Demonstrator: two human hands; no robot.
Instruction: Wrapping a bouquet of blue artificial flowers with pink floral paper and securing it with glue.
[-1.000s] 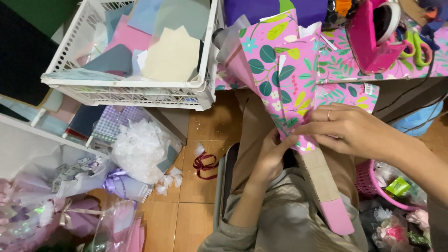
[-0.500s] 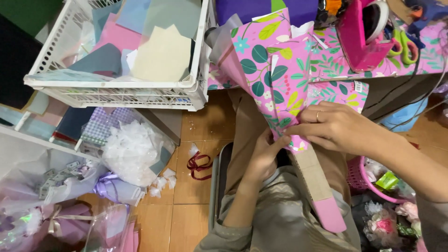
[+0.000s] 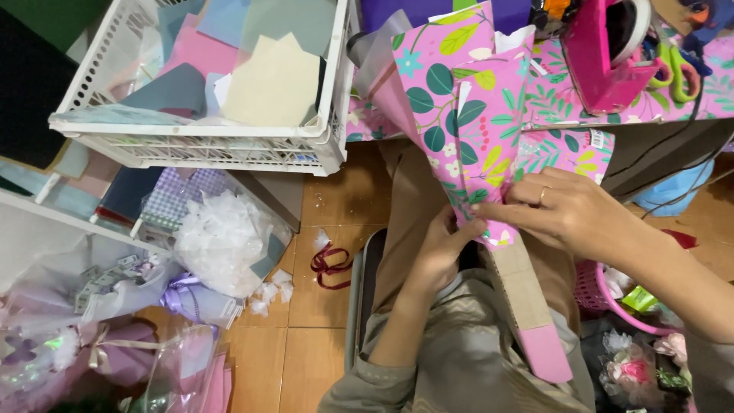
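Observation:
A cone of pink wrapping paper with green leaf print (image 3: 466, 115) is held over my lap, its wide mouth up. Below the paper a brown cardboard strip with a pink end (image 3: 527, 306) sticks out toward my knees. My left hand (image 3: 440, 248) grips the cone's narrow lower part from underneath. My right hand (image 3: 569, 214), with a ring on one finger, presses the paper's fold from the right, fingertips meeting the left thumb.
A white plastic crate (image 3: 206, 141) of coloured paper sheets stands at the upper left. A pink tape dispenser (image 3: 604, 53) and green scissors (image 3: 677, 73) lie on the table with matching paper. White crumpled plastic (image 3: 222, 241), a red ribbon (image 3: 329, 264) and wrapped bouquets (image 3: 99, 352) lie on the wooden floor.
The view has shifted slightly; both hands stay on the cone's lower part, with the right fingers sliding a little along the fold.

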